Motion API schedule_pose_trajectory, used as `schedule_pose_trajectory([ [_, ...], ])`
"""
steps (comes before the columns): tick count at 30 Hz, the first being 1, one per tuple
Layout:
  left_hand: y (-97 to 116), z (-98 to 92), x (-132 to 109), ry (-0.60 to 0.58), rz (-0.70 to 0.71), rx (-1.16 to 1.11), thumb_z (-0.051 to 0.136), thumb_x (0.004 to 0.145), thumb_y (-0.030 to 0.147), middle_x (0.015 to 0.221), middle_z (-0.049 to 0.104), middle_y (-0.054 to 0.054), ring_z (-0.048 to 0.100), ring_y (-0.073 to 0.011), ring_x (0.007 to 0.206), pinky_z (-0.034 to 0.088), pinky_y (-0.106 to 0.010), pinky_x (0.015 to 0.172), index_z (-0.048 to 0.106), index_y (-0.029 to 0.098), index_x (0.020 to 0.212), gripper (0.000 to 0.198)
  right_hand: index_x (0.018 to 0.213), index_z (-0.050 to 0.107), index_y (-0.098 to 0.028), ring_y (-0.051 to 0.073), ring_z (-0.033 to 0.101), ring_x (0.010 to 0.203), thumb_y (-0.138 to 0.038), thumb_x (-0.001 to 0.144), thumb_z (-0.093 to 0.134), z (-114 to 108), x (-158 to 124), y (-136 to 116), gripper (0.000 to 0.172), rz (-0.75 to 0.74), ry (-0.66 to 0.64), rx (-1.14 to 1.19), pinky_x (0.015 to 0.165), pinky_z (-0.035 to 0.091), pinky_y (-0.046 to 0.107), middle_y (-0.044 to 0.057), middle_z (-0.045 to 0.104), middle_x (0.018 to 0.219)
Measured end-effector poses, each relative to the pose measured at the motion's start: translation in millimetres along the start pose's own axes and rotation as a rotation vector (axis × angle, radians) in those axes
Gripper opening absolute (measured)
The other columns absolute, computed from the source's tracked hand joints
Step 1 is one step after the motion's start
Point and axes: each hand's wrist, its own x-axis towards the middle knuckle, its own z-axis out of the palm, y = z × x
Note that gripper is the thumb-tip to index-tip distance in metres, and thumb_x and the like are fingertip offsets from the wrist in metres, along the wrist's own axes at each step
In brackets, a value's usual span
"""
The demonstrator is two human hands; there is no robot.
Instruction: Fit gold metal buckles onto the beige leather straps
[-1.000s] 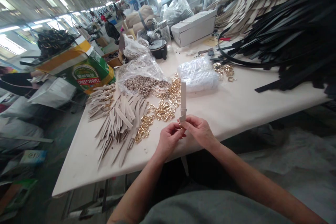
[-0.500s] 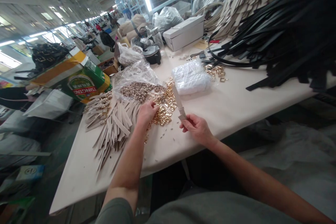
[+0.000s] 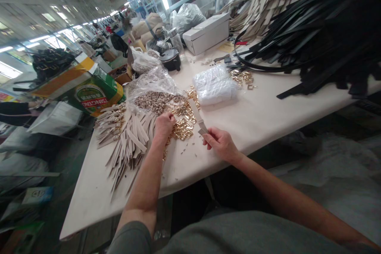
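In my right hand [image 3: 222, 143] a beige strap [image 3: 195, 112] is pinched between thumb and fingers near its lower end, where a loop or fold goes round it. The strap's free end points up and away over the table. My left hand [image 3: 163, 127] lies at the left edge of a pile of gold metal buckles [image 3: 183, 127]. Its fingertips are pressed together, and what is between them, if anything, is hidden. Just beyond it a clear plastic bag [image 3: 154, 77] spills many small beige loops [image 3: 151, 101]. Left of this hand lies a fanned heap of beige straps [image 3: 131, 139].
A clear-wrapped white bundle [image 3: 214, 85] lies beyond my right hand, with a white box [image 3: 206, 33] behind it. Black straps [image 3: 321, 35] hang over the table's right side. A green and yellow carton [image 3: 95, 91] stands at the left edge. Small scraps dot the tabletop [image 3: 205, 166].
The strap in my right hand has tilted further left. My left hand stays low at the buckle pile, its fingers still together. The whole view has shifted slightly.
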Motion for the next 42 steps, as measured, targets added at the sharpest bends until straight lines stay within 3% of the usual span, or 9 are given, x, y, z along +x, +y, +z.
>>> schedule_pose_trajectory([
  [7,9.8,-6.4,-45.9,-0.077,-0.191,-0.947,0.076,0.07,0.041,0.075,0.07,-0.003,0.063,-0.0126,0.057,0.051,-0.026,0.058,0.071,0.014,0.102,0.042,0.075,0.057,-0.02,0.011,0.062,0.049,-0.043,0.095,0.053,1.3,1.0,0.2,0.03,-0.002,-0.02,-0.026,0.05,0.046,0.022,0.0,0.069,0.065],
  [12,28.0,-18.7,-85.3,-0.16,-0.148,-1.119,0.081,0.068,0.04,0.076,0.072,-0.003,0.062,-0.0105,0.058,0.052,-0.024,0.058,0.073,0.016,0.097,0.039,0.076,0.058,-0.02,0.011,0.062,0.049,-0.044,0.093,0.055,1.5,1.8,-0.2,0.03,0.01,0.008,-0.003,0.051,0.047,0.022,0.0,0.069,0.065],
  [17,16.4,-12.1,-85.7,-0.334,-0.05,-0.861,0.076,0.073,0.035,0.071,0.071,-0.003,0.061,-0.0126,0.059,0.05,-0.026,0.058,0.076,0.017,0.088,0.023,0.08,0.059,-0.019,0.012,0.062,0.05,-0.049,0.093,0.056,1.5,1.3,2.3,0.032,0.032,0.093,0.096,0.05,0.049,0.022,0.001,0.067,0.065],
  [24,14.0,1.0,-25.4,-0.002,0.222,-0.24,0.065,0.084,0.021,0.092,0.073,-0.006,0.065,-0.0183,0.076,0.049,-0.032,0.076,0.078,0.02,0.09,0.014,0.082,0.059,-0.019,0.012,0.062,0.05,-0.051,0.092,0.057,2.5,1.0,3.8,0.034,-0.005,0.096,0.086,0.05,0.049,0.023,0.001,0.067,0.066],
  [28,26.8,11.8,5.9,-0.022,0.295,0.017,0.064,0.085,0.017,0.099,0.073,-0.008,0.065,-0.0222,0.087,0.048,-0.034,0.083,0.078,0.022,0.092,0.017,0.083,0.059,-0.019,0.012,0.063,0.052,-0.048,0.094,0.055,0.9,-0.8,2.4,0.031,-0.013,0.079,0.072,0.052,0.05,0.023,0.001,0.067,0.066],
  [32,34.0,15.4,18.4,-0.053,0.296,0.076,0.067,0.083,0.02,0.094,0.071,-0.009,0.064,-0.0227,0.083,0.047,-0.034,0.079,0.078,0.021,0.084,0.012,0.083,0.059,-0.019,0.012,0.063,0.052,-0.046,0.094,0.055,0.6,-0.9,1.6,0.03,-0.014,0.071,0.073,0.052,0.05,0.023,0.001,0.068,0.067],
  [34,35.3,11.7,15.2,-0.016,0.273,-0.024,0.068,0.08,0.02,0.088,0.07,-0.008,0.063,-0.0212,0.08,0.047,-0.034,0.078,0.076,0.02,0.076,0.009,0.082,0.059,-0.019,0.012,0.062,0.051,-0.046,0.094,0.055,1.0,-0.7,1.1,0.029,-0.01,0.07,0.071,0.052,0.049,0.023,0.001,0.068,0.067],
  [37,36.4,3.2,-4.7,-0.004,0.152,-0.425,0.069,0.08,0.028,0.076,0.068,-0.004,0.062,-0.0171,0.07,0.047,-0.031,0.07,0.071,0.018,0.072,0.012,0.082,0.059,-0.02,0.012,0.061,0.05,-0.045,0.094,0.055,1.8,-0.7,0.6,0.028,-0.005,0.064,0.059,0.05,0.048,0.023,0.0,0.068,0.066],
  [42,42.7,-0.5,-62.8,-0.172,-0.168,-1.163,0.083,0.065,0.045,0.067,0.066,0.0,0.061,-0.0113,0.06,0.049,-0.024,0.061,0.066,0.017,0.074,0.034,0.077,0.056,-0.021,0.011,0.057,0.046,-0.045,0.094,0.055,3.7,-0.7,0.0,0.03,-0.01,0.066,-0.014,0.048,0.045,0.022,-0.001,0.064,0.061],
])
